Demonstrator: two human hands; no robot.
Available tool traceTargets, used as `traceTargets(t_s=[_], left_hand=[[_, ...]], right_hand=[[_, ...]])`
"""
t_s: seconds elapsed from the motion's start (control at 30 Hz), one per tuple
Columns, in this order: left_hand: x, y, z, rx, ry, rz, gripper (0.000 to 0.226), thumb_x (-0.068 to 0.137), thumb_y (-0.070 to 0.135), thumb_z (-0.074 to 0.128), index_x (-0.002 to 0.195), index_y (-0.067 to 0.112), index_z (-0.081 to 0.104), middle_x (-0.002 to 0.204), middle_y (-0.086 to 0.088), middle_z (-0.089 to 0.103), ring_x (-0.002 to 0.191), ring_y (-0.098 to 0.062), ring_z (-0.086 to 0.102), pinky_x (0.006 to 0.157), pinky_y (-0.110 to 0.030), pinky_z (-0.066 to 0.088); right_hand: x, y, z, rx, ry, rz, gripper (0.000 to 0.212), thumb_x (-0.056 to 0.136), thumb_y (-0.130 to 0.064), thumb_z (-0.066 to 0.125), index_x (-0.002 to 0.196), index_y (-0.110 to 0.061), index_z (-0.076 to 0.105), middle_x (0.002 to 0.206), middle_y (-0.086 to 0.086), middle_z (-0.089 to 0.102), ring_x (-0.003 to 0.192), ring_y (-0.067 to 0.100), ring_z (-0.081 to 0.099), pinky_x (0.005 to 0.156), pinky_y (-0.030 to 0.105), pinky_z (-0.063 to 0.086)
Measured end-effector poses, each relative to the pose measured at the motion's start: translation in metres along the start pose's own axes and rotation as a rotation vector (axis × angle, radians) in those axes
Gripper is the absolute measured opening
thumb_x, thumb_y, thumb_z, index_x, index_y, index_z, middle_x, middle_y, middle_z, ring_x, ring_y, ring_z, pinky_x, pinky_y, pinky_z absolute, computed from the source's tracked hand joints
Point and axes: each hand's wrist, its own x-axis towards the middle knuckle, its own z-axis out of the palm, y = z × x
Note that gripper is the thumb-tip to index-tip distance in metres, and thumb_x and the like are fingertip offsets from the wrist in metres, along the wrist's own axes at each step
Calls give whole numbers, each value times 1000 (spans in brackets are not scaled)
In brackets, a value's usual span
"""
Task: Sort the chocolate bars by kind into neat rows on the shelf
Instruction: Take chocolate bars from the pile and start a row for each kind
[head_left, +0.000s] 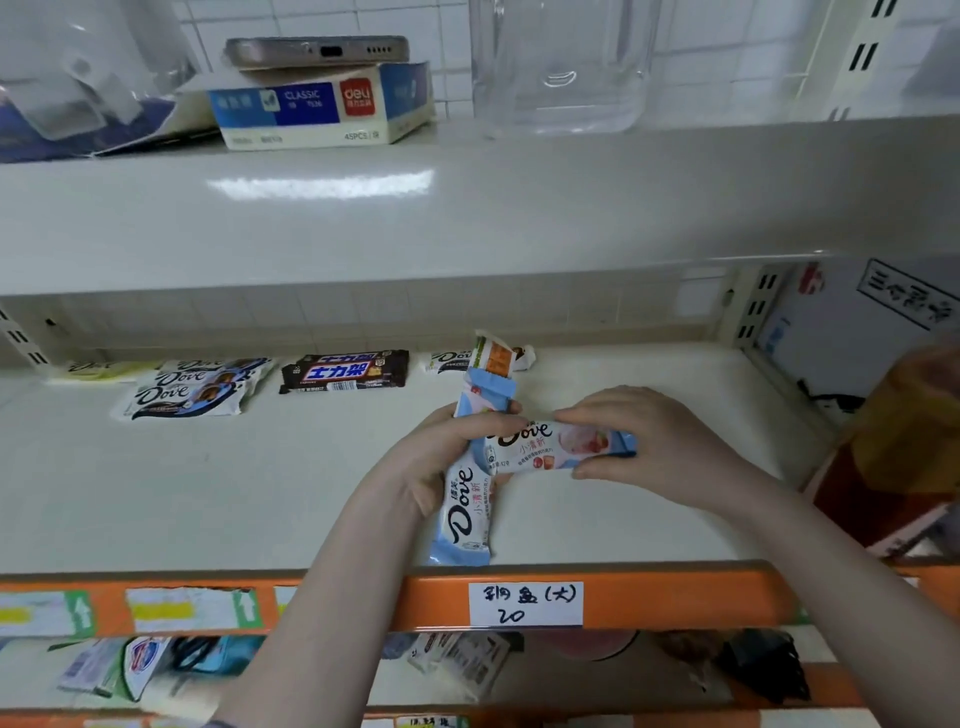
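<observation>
My left hand (431, 457) grips a light-blue and white Dove bar (467, 512) that points away from me along the shelf (208, 493). My right hand (649, 441) pinches a second light-blue Dove bar (556, 447), held crosswise over the first. Behind them lie an orange-and-white bar (496, 356) and a white Dove bar (447, 359). At the back left sit stacked white Dove bars (192, 389), a yellowish bar (98, 371) and dark Snickers bars (345, 371).
An orange shelf edge (649, 597) with a handwritten label (524, 603) runs below my wrists. A red and brown package (898, 452) stands at the right. The upper shelf (467, 208) carries a blue box (322, 109), a phone (317, 51) and a clear container (561, 62).
</observation>
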Motion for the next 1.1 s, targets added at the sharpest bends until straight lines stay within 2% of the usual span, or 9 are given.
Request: traceTargets(t_s=[0.17, 0.37, 0.4, 0.47, 0.53, 0.67, 0.8, 0.97, 1.1], left_hand=[[15, -6, -4, -342, 48, -80, 8, 83, 15, 60, 78, 9, 57, 55, -7, 64, 37, -16, 56, 39, -18, 46], [26, -16, -21, -676, 96, -18, 19, 87, 26, 56, 84, 8, 52, 63, -8, 65, 47, -17, 61, 45, -20, 49], [26, -16, -23, -712, 95, -6, 19, 87, 27, 56, 84, 9, 53, 66, -7, 64, 52, -16, 64, 46, -21, 51], [26, -17, -24, -750, 67, 5, 22, 88, 29, 53, 83, 8, 55, 70, -5, 63, 56, -16, 65, 48, -22, 52], [26, -17, -27, -779, 40, -3, 27, 89, 32, 50, 81, 7, 55, 69, -6, 64, 55, -17, 64, 50, -22, 52], [24, -18, -30, -825, 22, 1, 27, 88, 35, 49, 83, 8, 54, 69, -6, 64, 53, -17, 64, 50, -23, 52], [23, -19, -31, -833, 8, -3, 27, 86, 36, 51, 83, 9, 54, 67, -6, 64, 53, -17, 62, 51, -22, 52], [21, -21, -32, -895, 15, -5, 39, 85, 48, 50, 86, 9, 54, 68, -9, 66, 58, -20, 62, 54, -24, 52], [19, -21, -32, -919, 16, -4, 47, 84, 55, 48, 85, 9, 57, 71, -8, 65, 69, -20, 61, 62, -27, 51]], right_hand=[[8, 22, 3, -137, 98, 53, 45, 75, -29, 72, 118, -22, 60, 114, -5, 63, 105, 14, 53, 80, 17, 32], [31, 53, -1, -165, 285, 260, 25, 76, -26, 70, 100, -20, 67, 97, 2, 70, 94, 26, 60, 70, 27, 36], [36, 59, -2, -155, 268, 283, 9, 76, -27, 68, 85, -24, 66, 83, 1, 68, 84, 26, 60, 63, 29, 35], [50, 71, -3, -147, 182, 307, 22, 76, -31, 61, 62, -24, 45, 60, -3, 50, 64, 21, 49, 55, 31, 31], [65, 83, -3, -169, 117, 266, 31, 74, -31, 55, 61, -19, 31, 58, 0, 41, 59, 17, 39, 53, 30, 27], [87, 97, -8, -199, 26, 262, 30, 76, -19, 62, 57, -21, 39, 67, 1, 53, 65, 18, 49, 54, 30, 32], [93, 105, -12, -167, -59, 279, 30, 75, -22, 68, 62, -35, 45, 86, -6, 53, 84, 12, 49, 59, 19, 32], [96, 115, -10, -15, -82, 322, 20, 80, -9, 66, 79, -28, 60, 87, -4, 60, 96, 18, 56, 74, 25, 37], [94, 111, -10, 20, -72, 368, 35, 83, -16, 65, 116, -7, 60, 115, 9, 65, 110, 25, 57, 98, 36, 41]])
